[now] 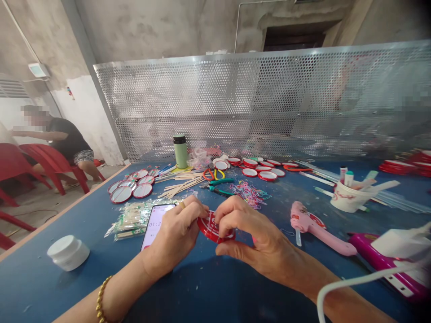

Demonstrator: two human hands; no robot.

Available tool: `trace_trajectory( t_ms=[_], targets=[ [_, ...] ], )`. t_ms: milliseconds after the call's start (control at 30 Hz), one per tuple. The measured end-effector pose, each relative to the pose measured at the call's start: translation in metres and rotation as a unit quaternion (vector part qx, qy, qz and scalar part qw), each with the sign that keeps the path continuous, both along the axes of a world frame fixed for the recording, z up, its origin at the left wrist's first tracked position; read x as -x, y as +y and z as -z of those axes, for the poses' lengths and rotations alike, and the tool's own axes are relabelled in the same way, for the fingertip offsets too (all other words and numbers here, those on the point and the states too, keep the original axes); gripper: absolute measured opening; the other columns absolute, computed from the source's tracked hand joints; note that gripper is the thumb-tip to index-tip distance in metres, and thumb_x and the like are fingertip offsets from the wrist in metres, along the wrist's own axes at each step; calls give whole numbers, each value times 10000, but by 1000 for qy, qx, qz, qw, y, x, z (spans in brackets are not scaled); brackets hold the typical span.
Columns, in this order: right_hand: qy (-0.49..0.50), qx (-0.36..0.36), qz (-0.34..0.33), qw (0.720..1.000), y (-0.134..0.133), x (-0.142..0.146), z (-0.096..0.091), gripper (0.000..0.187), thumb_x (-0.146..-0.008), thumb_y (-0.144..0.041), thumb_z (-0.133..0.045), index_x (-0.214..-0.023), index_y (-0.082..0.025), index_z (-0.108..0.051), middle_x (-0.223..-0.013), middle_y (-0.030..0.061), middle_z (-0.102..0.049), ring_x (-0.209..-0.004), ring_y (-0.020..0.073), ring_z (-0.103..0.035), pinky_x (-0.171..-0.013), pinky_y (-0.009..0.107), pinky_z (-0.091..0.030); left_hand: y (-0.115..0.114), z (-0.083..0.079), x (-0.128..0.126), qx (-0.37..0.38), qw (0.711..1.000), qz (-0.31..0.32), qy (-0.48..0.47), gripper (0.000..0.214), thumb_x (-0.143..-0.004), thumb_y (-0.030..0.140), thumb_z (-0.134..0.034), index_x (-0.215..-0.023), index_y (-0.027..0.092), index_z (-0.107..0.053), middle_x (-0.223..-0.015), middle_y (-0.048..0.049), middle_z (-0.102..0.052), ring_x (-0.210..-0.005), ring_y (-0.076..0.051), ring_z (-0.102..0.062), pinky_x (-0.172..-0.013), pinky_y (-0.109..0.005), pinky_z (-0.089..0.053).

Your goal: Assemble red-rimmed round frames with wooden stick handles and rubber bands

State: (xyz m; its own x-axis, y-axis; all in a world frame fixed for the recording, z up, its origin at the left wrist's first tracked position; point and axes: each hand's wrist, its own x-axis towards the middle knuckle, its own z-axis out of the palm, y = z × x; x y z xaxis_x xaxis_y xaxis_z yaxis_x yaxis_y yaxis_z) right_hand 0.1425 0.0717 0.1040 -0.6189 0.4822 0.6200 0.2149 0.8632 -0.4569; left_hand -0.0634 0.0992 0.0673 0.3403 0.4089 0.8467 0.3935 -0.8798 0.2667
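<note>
A gold-coloured beaded bracelet (100,300) is circling the left forearm (126,282) near the wrist, a gold-coloured ring (182,205) is banding a left-hand finger, and the right forearm (313,271) is showing bare.

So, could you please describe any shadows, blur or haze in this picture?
Head view: shadow on the blue tabletop below the left hand and right hand holding a round red disc with white print; head view: perforated silver metal panel hazy at its right end.
</note>
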Motion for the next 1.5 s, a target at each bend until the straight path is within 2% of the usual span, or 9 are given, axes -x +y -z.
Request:
trace_trajectory(
  t_ms=[167,333,467,800,1000,1167,1500],
  targets=[
    [16,6,7,1000,0,0,3,127,-925,-237,-640,-912,-220,-515,-995,25,-556,-948,147,-545,-848,298,-478,0,0,0,-6,1000,-6,0,278,-838,-54,-462,-885,199,-567,-880,-25,-663,-807,-105,-660,-679,-192,-528],
    [30,51,53,997,4,-2,4,347,-823,-399,-752,-1018,-231,-520,-1056,30,-577,-979,172,-560,-885,320,-484,-1,-1,0,-7,1000,-7,1,277,-843,-53,-475,-898,201,-570,-891,-26,-668,-820,-101,-670,-691,-184,-532],
    [7,32,41,999,5,-2,2,275,-835,-369,-746,-967,-224,-553,-1059,29,-572,-960,158,-549,-863,308,-481,-1,-1,0,-14,1000,-5,0,294,-819,-80,-488,-890,194,-568,-885,-24,-662,-824,-91,-667,-698,-165,-524],
    [0,72,13,997,6,-5,7,286,-821,-310,-767,-912,-216,-513,-1055,9,-539,-939,134,-508,-858,279,-448,-2,-2,0,-19,1000,-2,-1,305,-813,-95,-495,-889,190,-570,-887,-26,-663,-822,-86,-665,-694,-156,-519],
    [-2,59,21,998,6,-5,4,346,-798,-349,-781,-1014,-226,-541,-1101,16,-541,-1018,152,-518,-917,298,-430,-2,-3,-1,-21,1000,1,-2,314,-818,-94,-477,-896,195,-574,-890,-28,-665,-818,-90,-664,-689,-166,-523],
    [-11,45,21,999,8,-5,3,350,-774,-378,-791,-948,-210,-537,-1071,17,-538,-986,150,-516,-901,296,-440,-3,-4,-1,-18,1000,6,-2,323,-803,-105,-473,-890,189,-575,-883,-27,-669,-798,-87,-663,-686,-163,-516],
    [-23,42,21,999,8,-7,6,307,-814,-405,-749,-932,-220,-535,-1058,20,-546,-956,152,-516,-888,298,-448,-1,2,0,25,1000,9,-8,306,-813,-93,-480,-880,192,-568,-888,-4,-651,-829,-79,-652,-715,-163,-495]
  ],
)
